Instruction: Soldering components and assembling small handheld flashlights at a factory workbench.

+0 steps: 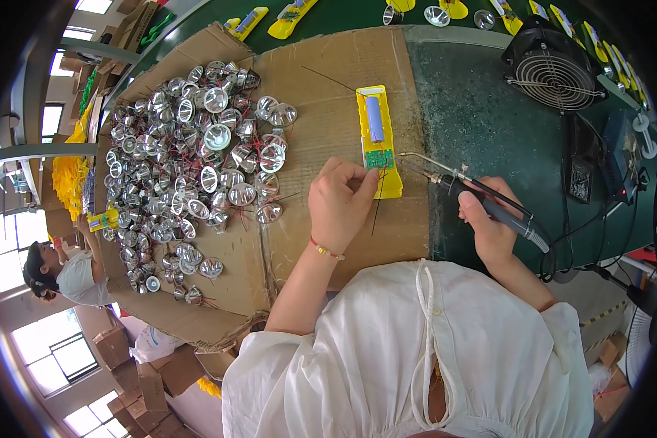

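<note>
One yellow casing (391,187) flat on cardboard (328,124), green circuit board (379,158) inside, left hand (337,197) narrowed at the board's edge, its grip indeterminable, right hand (490,232) grasping a soldering iron (504,216), tip beside the casing.

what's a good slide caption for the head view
Left hand at a green circuit board in a yellow casing, right hand holding a soldering iron beside it.
</note>
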Tool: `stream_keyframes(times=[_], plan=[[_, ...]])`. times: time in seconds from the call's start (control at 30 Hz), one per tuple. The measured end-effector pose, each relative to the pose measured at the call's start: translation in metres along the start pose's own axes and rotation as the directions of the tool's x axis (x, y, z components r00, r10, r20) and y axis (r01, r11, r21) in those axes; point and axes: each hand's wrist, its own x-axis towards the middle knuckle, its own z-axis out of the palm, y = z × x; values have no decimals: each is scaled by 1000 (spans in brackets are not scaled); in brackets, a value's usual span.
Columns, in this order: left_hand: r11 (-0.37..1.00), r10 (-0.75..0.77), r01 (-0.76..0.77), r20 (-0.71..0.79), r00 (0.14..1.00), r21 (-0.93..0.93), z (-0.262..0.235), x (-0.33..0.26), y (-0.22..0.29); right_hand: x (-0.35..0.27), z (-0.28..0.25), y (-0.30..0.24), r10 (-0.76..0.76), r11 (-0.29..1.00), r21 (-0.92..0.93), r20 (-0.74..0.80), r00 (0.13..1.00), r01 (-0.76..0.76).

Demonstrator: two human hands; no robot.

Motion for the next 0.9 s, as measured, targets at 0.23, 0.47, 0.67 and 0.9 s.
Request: stream_keyframes(times=[0.23, 0.47, 0.67, 0.9], plan=[[995, 82, -85, -61, 995, -44, -8, -4, 7, 1, -4, -3, 31, 999, 15, -1, 1000, -31], [795, 407, -383, 54, 912, 470, -11, -12, -1, -2, -2, -4, 30, 999, 29, 32, 999, -31], [838, 395, -364, 7, 919, 407, -14, -10, -2, 1, -2, -3, 64, 997, 42, 46, 997, -66], [1000, -23, 23, -26, 999, -19, -10, -3, 5, 5, 14, -6, -9, 1000, -4, 75, 997, 10]])
